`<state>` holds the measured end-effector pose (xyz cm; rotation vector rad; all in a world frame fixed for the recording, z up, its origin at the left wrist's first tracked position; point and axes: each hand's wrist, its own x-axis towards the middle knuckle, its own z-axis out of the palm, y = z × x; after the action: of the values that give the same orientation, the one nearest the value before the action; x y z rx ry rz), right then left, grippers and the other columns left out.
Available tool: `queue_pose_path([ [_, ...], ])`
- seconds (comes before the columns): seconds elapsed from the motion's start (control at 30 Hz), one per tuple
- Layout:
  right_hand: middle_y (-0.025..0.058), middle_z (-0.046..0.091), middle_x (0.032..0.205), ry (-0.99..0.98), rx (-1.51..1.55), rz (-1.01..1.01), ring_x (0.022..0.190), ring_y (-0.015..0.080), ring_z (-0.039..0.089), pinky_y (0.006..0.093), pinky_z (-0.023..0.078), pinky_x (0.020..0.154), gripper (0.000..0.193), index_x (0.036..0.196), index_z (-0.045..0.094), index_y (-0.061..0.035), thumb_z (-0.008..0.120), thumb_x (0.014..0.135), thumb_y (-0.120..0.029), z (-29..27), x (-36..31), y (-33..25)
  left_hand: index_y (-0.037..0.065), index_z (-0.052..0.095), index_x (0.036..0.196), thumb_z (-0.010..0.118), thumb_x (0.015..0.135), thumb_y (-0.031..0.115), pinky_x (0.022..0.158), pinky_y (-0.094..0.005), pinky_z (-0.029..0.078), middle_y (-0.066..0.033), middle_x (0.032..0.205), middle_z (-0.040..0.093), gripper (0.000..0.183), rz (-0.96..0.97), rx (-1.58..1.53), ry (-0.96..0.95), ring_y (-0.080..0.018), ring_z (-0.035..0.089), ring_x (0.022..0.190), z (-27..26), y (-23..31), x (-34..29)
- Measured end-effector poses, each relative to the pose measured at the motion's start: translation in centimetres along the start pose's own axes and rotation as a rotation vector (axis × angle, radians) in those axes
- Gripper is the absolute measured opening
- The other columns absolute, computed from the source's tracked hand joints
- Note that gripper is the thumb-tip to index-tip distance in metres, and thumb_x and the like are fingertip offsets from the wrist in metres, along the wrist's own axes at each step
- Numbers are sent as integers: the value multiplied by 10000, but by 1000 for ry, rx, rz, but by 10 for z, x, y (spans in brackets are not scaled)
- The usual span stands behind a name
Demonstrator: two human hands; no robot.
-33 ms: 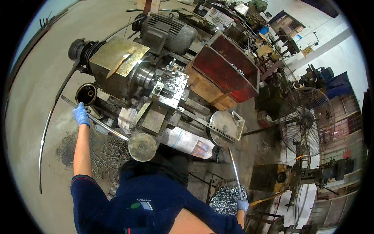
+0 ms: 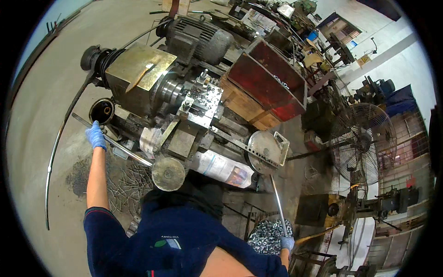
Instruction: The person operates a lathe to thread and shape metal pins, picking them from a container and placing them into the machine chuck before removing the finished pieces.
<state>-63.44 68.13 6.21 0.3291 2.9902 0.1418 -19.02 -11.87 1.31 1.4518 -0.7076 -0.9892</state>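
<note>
This is a metalworking workshop. A grimy, lathe-like steel machine (image 2: 182, 141) with a brass-coloured, box-shaped metal housing (image 2: 138, 67) and a long, silvery metal lever (image 2: 127, 151) shows it, as do the dark grey, finned electric motor (image 2: 203, 41), the thin, tangled metal shavings (image 2: 131, 182) on the pale grey floor (image 2: 50, 101), the heap of small, silvery metal pieces (image 2: 265, 237), the big, round, wire-caged fan (image 2: 364, 140) and more dark machinery (image 2: 378, 90) by the white wall (image 2: 401, 69).

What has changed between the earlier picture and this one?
Nothing visibly changed: nothing was taken hold of or let go. The left hand stays on the left metal bar and the right hand on the right metal bar; the red bin is unmoved.
</note>
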Motion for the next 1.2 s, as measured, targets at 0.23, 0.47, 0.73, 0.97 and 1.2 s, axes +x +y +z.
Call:
queue_pose_path([
  [0.23, 245, 611, 917, 60, -32, 32, 893, 372, 591, 406, 477, 782, 491, 872, 634, 17, 694, 614, -395, -2, -10, -12, -37, 554, 773, 604, 797, 163, 376, -287, 412, -105, 569, 576, 208, -21, -61, -7, -156, 516, 401, -3, 5, -3],
  [0.47, 248, 607, 933, 2, -82, 51, 922, 356, 588, 415, 473, 796, 485, 875, 641, 13, 667, 620, -399, 5, -5, -6, -32, 556, 768, 584, 790, 121, 395, -274, 427, -105, 592, 585, 157, -59, -136, 6, -160, 534, 432, 6, -5, -2],
  [0.73, 232, 608, 975, 5, -100, 67, 934, 352, 590, 405, 477, 807, 548, 920, 635, 2, 698, 608, -444, 20, 7, 5, -46, 550, 737, 575, 783, 95, 398, -269, 426, -104, 600, 583, 150, -29, -125, 30, -153, 538, 443, 5, -3, -5],
  [0.97, 216, 617, 971, 5, -125, 71, 925, 340, 601, 408, 479, 814, 541, 915, 641, -1, 664, 642, -467, 13, -4, 0, -65, 561, 758, 573, 772, 83, 407, -273, 446, -105, 606, 583, 149, -22, -124, 30, -157, 547, 457, 8, -1, -7],
  [1.2, 248, 622, 815, 131, -43, 34, 789, 375, 621, 433, 502, 699, 387, 784, 644, 34, 662, 629, -320, -5, -35, -21, -70, 565, 760, 556, 775, 60, 420, -282, 472, -121, 622, 588, 131, -45, -137, 49, -176, 568, 467, 6, 2, -5],
])
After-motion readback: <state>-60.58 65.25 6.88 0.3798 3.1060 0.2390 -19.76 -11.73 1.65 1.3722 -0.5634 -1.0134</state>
